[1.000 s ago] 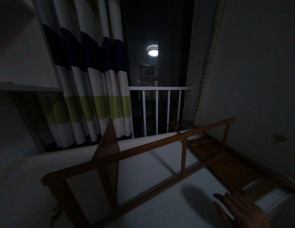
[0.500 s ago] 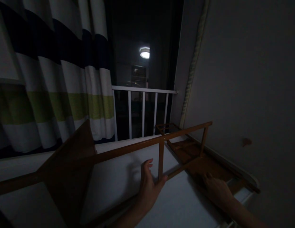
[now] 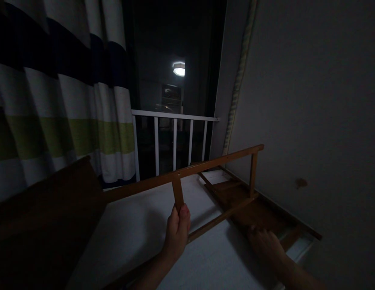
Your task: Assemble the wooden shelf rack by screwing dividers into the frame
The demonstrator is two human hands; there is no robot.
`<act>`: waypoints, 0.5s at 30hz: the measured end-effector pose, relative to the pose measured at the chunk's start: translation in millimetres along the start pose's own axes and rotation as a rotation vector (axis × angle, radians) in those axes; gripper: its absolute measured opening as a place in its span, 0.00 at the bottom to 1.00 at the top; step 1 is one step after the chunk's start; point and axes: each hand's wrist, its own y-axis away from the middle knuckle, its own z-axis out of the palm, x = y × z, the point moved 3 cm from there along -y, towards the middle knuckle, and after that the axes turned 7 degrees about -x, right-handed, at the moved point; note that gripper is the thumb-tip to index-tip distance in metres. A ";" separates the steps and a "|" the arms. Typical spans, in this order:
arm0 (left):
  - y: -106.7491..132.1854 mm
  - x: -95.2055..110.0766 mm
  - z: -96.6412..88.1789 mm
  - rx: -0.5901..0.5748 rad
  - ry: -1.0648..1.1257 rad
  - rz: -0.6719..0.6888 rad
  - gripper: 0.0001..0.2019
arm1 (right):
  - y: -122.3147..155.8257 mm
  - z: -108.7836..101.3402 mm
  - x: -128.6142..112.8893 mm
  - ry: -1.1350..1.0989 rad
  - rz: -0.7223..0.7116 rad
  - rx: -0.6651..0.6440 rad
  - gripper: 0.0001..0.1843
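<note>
A brown wooden rail frame (image 3: 205, 165) stretches across a white mattress (image 3: 139, 229) in a dim room. My left hand (image 3: 177, 231) is closed around the frame's middle upright post, low on the post. My right hand (image 3: 266, 243) rests fingers-down on the frame's wooden part near the right wall; its fingers lie fairly flat and hold nothing I can make out. A dark wooden panel (image 3: 45, 217) of the same frame fills the lower left.
A striped white, navy and green curtain (image 3: 60, 104) hangs at the left. Behind the mattress stands a white window railing (image 3: 172, 141) before dark glass that reflects a ceiling lamp (image 3: 179, 69). A plain wall (image 3: 311, 121) closes the right side.
My left hand has gone from open beside the middle post to closed around it. The frame has tilted and shifted left in view. My right hand has stayed on the wood at the right.
</note>
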 end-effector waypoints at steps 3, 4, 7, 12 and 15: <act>3.4 8.7 -2.4 0.038 0.086 -0.003 0.19 | 2.2 -6.7 17.1 0.126 0.039 0.071 0.20; 4.5 10.7 -2.9 0.048 0.100 -0.004 0.19 | 3.3 -9.2 24.1 0.153 0.043 0.096 0.20; 7.0 16.0 -5.3 0.085 0.134 -0.008 0.20 | 7.0 -16.3 45.8 0.221 0.033 0.174 0.18; 8.9 30.4 -14.5 0.118 0.185 0.026 0.20 | 8.3 -29.8 75.7 0.210 -0.046 0.295 0.19; 10.8 39.8 -22.5 0.109 0.205 0.062 0.19 | 0.0 -35.5 94.0 0.100 0.011 0.232 0.19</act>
